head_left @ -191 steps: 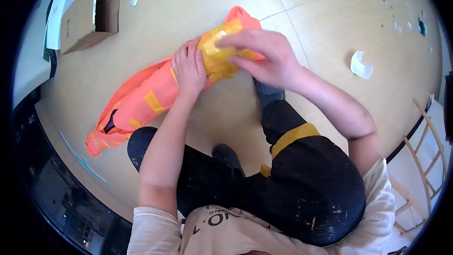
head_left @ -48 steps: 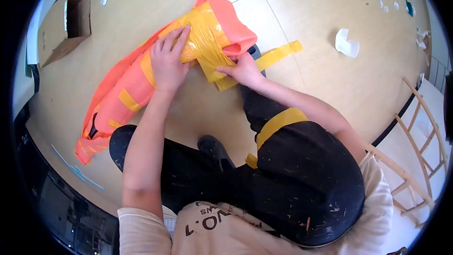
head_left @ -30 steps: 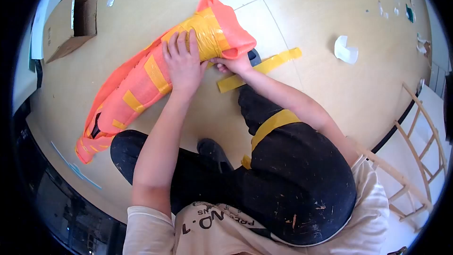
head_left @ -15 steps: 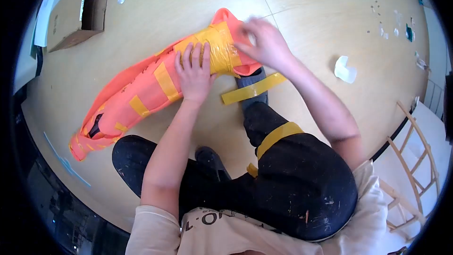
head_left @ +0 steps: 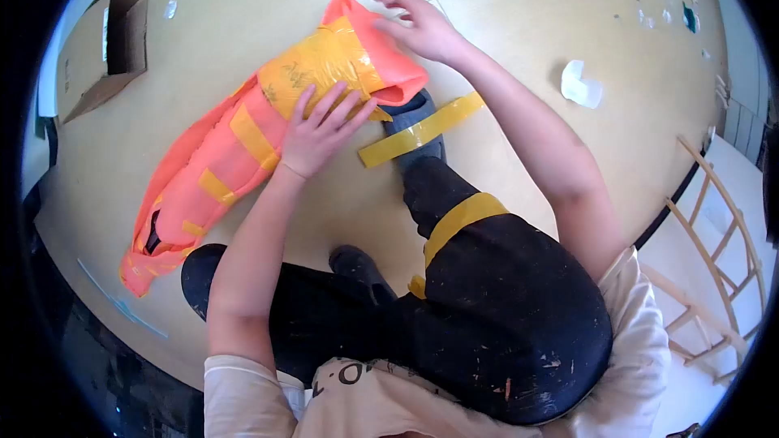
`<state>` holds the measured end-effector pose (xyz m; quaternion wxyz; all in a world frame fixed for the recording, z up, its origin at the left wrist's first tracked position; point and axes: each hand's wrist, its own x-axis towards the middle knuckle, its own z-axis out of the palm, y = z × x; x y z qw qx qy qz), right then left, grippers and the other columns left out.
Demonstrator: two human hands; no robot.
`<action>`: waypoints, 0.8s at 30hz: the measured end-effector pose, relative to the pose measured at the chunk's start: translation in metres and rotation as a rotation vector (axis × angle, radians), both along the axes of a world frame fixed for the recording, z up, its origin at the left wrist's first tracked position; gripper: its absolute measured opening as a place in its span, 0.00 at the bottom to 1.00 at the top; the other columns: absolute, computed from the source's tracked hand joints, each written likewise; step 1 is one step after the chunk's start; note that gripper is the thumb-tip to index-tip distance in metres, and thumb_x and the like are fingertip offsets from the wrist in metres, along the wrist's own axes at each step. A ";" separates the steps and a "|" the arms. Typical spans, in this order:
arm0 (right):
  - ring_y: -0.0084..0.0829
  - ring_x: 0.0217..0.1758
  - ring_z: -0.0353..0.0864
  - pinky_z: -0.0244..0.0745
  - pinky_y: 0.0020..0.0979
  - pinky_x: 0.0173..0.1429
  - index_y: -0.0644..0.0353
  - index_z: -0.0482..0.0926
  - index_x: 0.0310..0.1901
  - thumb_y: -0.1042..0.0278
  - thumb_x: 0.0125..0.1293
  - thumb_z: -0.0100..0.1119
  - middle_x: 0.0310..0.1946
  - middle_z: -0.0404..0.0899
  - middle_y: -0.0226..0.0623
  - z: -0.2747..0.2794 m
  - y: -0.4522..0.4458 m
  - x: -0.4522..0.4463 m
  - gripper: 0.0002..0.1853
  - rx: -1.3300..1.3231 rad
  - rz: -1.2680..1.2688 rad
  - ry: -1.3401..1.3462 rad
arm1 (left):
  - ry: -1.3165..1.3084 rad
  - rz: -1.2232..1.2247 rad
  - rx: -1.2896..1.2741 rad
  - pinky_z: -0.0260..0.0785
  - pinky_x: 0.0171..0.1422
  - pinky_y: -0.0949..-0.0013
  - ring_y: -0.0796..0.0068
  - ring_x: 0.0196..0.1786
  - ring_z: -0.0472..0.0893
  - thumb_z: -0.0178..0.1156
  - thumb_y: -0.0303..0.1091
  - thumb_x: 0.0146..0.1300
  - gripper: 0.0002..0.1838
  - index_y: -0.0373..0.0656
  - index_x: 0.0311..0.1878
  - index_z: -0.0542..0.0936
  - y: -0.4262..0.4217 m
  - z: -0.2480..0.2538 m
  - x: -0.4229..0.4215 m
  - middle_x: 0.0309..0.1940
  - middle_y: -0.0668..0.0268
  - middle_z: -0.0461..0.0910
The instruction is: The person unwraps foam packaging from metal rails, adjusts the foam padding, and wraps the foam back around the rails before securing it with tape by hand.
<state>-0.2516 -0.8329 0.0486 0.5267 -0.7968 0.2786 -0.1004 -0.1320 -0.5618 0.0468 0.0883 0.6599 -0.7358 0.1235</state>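
A long bundle wrapped in orange-pink foam sheet (head_left: 191, 156) lies aslant on the floor, with a broad yellow tape band (head_left: 312, 69) round its upper part and shorter strips below. My left hand (head_left: 320, 131) rests on the bundle by that band, fingers spread. Just beyond the flared upper end of the foam is my right hand (head_left: 420, 31), its fingers apart and slightly curled, with nothing seen in them. A strip of yellow tape (head_left: 422, 131) lies across my shoe (head_left: 410, 113), near the bundle's open end. Another yellow tape strip (head_left: 462, 219) is stuck across my knee.
An open cardboard box (head_left: 85, 65) stands at the upper left. A white curved scrap (head_left: 580, 88) lies on the floor at the right, with small debris (head_left: 645, 18) farther off. A wooden frame (head_left: 722, 255) leans at the lower right.
My right hand has moved up and left, slightly away from the bundle's end, where the foam now flares wider. My left hand stays on the bundle with fingers more spread. The view has shifted.
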 end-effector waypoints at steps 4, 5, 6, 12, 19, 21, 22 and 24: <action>0.39 0.66 0.78 0.74 0.38 0.70 0.60 0.85 0.50 0.72 0.61 0.63 0.52 0.85 0.40 0.009 -0.007 -0.103 0.15 0.073 0.248 0.539 | 0.015 -0.116 0.070 0.54 0.84 0.52 0.75 0.78 0.66 0.61 0.39 0.65 0.27 0.68 0.68 0.80 0.007 -0.014 0.010 0.70 0.81 0.72; 0.39 0.66 0.78 0.74 0.38 0.70 0.60 0.85 0.50 0.72 0.61 0.63 0.52 0.85 0.40 0.007 0.004 -0.120 0.15 0.076 0.244 0.546 | -0.061 -0.121 0.115 0.53 0.85 0.53 0.76 0.78 0.65 0.61 0.39 0.65 0.26 0.66 0.67 0.81 0.006 -0.013 0.011 0.70 0.82 0.71; 0.41 0.65 0.77 0.73 0.39 0.71 0.60 0.84 0.48 0.73 0.59 0.63 0.50 0.85 0.39 -0.003 0.016 -0.136 0.15 -0.002 0.323 0.438 | -0.060 -0.123 0.113 0.53 0.85 0.53 0.76 0.78 0.65 0.61 0.39 0.65 0.26 0.66 0.67 0.81 0.003 -0.012 0.011 0.70 0.82 0.71; 0.44 0.63 0.77 0.73 0.45 0.67 0.59 0.83 0.40 0.70 0.54 0.66 0.42 0.85 0.38 0.000 0.042 -0.135 0.11 -0.196 0.442 0.457 | -0.070 -0.154 0.250 0.49 0.86 0.54 0.76 0.83 0.57 0.56 0.38 0.67 0.22 0.55 0.64 0.83 0.004 -0.004 0.014 0.76 0.82 0.66; 0.44 0.32 0.80 0.76 0.43 0.43 0.60 0.78 0.28 0.69 0.53 0.69 0.24 0.79 0.40 0.020 0.026 -0.123 0.08 0.160 0.635 0.521 | -0.239 -0.373 0.517 0.43 0.89 0.56 0.71 0.87 0.51 0.55 0.35 0.67 0.32 0.39 0.74 0.73 0.009 -0.001 0.007 0.83 0.65 0.58; 0.42 0.30 0.77 0.74 0.39 0.40 0.61 0.79 0.30 0.71 0.54 0.68 0.24 0.78 0.40 0.049 0.029 -0.115 0.07 0.133 0.710 0.538 | -0.123 -0.351 0.467 0.44 0.89 0.56 0.69 0.86 0.54 0.56 0.34 0.65 0.31 0.37 0.73 0.74 0.011 -0.002 0.003 0.81 0.61 0.61; 0.40 0.28 0.74 0.73 0.36 0.38 0.62 0.80 0.33 0.73 0.55 0.67 0.25 0.77 0.40 0.064 0.031 -0.113 0.06 0.100 0.784 0.554 | 0.088 -0.296 0.585 0.47 0.88 0.56 0.66 0.83 0.59 0.58 0.33 0.63 0.31 0.38 0.71 0.75 0.010 0.003 0.000 0.78 0.60 0.66; 0.40 0.30 0.76 0.73 0.36 0.39 0.62 0.80 0.32 0.74 0.55 0.67 0.26 0.76 0.40 0.083 0.037 -0.110 0.05 0.088 0.841 0.558 | 0.307 -0.236 0.697 0.50 0.87 0.55 0.63 0.81 0.63 0.61 0.32 0.60 0.30 0.39 0.68 0.76 0.008 0.018 -0.007 0.74 0.59 0.71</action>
